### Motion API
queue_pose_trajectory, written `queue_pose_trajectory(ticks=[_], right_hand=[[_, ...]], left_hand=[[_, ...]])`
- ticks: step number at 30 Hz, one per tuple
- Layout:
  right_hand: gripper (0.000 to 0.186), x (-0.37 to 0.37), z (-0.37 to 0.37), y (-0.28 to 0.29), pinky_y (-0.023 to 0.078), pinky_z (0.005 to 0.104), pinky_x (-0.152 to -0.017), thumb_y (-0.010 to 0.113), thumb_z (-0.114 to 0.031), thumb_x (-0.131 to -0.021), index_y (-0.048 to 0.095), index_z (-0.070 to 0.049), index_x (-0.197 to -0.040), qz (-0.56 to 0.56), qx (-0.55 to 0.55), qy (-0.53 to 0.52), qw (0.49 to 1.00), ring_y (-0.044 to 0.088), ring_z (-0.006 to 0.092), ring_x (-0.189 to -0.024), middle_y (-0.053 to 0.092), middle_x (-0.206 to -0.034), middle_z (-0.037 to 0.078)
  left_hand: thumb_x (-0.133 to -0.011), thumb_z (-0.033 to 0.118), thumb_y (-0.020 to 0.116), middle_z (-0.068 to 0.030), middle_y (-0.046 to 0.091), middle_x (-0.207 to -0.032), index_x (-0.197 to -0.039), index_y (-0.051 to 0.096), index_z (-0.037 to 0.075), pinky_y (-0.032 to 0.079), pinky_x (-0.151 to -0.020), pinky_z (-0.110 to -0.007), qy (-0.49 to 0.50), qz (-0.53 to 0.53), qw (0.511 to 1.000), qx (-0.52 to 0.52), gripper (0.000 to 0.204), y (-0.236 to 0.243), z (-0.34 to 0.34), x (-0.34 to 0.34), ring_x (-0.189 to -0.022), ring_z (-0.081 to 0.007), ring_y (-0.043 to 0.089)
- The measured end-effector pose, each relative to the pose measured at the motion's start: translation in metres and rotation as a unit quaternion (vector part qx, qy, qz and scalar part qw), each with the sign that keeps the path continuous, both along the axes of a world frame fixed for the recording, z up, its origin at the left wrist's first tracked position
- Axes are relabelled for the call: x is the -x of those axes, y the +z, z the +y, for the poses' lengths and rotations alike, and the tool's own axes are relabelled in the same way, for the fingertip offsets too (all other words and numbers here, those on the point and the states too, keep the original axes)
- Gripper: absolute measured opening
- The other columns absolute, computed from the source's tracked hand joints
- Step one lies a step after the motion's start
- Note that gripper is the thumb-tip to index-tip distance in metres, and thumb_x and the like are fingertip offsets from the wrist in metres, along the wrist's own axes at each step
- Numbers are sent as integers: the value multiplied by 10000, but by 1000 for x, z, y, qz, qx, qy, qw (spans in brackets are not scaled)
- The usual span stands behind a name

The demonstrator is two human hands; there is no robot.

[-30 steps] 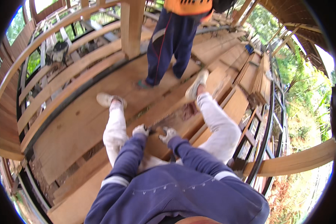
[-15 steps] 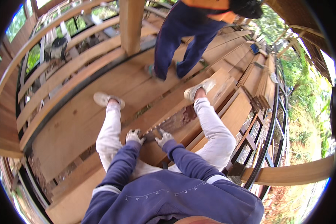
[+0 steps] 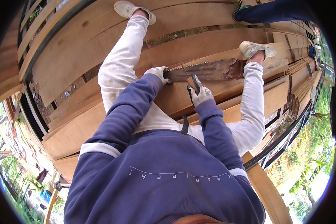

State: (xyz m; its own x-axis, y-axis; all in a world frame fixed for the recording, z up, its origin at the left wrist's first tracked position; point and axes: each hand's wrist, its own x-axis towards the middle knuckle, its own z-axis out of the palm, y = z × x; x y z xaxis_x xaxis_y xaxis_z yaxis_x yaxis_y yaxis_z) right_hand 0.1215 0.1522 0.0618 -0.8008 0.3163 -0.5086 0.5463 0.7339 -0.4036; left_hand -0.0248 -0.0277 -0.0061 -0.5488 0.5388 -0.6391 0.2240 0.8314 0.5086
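Note:
A handsaw with a rusty blade lies across the boards between my legs, its teeth facing away from me. Its reddish-brown wooden handle is beside my right shoe. My left hand, in a pale glove with dark fingertips, is closed on the narrow end of the blade. In my gloved right hand is a thin file with a wooden grip. The file slants up across the blade to the toothed edge; whether it touches the teeth I cannot tell.
I sit on wooden planks with gaps between them. Another person's dark trouser leg is at the upper right. Stacked boards and a dark metal rail run along the right side. A wooden railing stands at the upper left.
My view has tilted, so the saw and hands appear larger and higher. The other person, previously at top centre, now shows only a leg at upper right. My hands stay at the saw.

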Motion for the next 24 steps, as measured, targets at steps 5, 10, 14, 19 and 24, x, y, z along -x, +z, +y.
queue_pose_trajectory(ticks=[5,10,14,19,24], right_hand=[[542,7,-4,10,488,483,-843,542,-292,-927,401,-186,-1440,-2,-24,49,999,632,382,-933,652,-1011,215],[498,13,-2,17,491,460,-855,543,-216,-921,459,-179,-1410,-10,-14,34,999,625,377,-965,650,-1056,212],[513,12,-1,15,508,471,-819,535,-267,-918,444,-206,-1420,-15,-28,60,998,643,363,-909,642,-1034,196],[483,16,-9,25,524,457,-793,525,-273,-929,465,-194,-1403,-37,-30,86,995,652,352,-896,636,-1028,201],[444,11,-14,26,533,445,-746,521,-283,-941,497,-178,-1371,-23,-44,102,994,662,345,-835,632,-942,194]], left_hand=[[-755,286,731,-134,661,-1158,-1245,605,150,468,-975,-381,27,-15,999,-43,524,-12,-1,5,-1106,-284,611],[-734,300,744,-129,642,-1189,-1218,624,149,468,-979,-376,43,-45,997,-36,521,-12,0,13,-1121,-290,603],[-760,381,735,-144,611,-1264,-1273,596,112,450,-1013,-360,67,-72,995,-29,595,-21,1,15,-1171,-283,581],[-764,385,719,-159,660,-1134,-1194,645,100,481,-939,-371,50,-61,997,-12,521,-37,3,14,-1062,-308,625],[-759,354,718,-160,692,-1026,-1123,686,106,504,-865,-379,64,-67,995,-22,441,-38,4,14,-972,-320,653]])
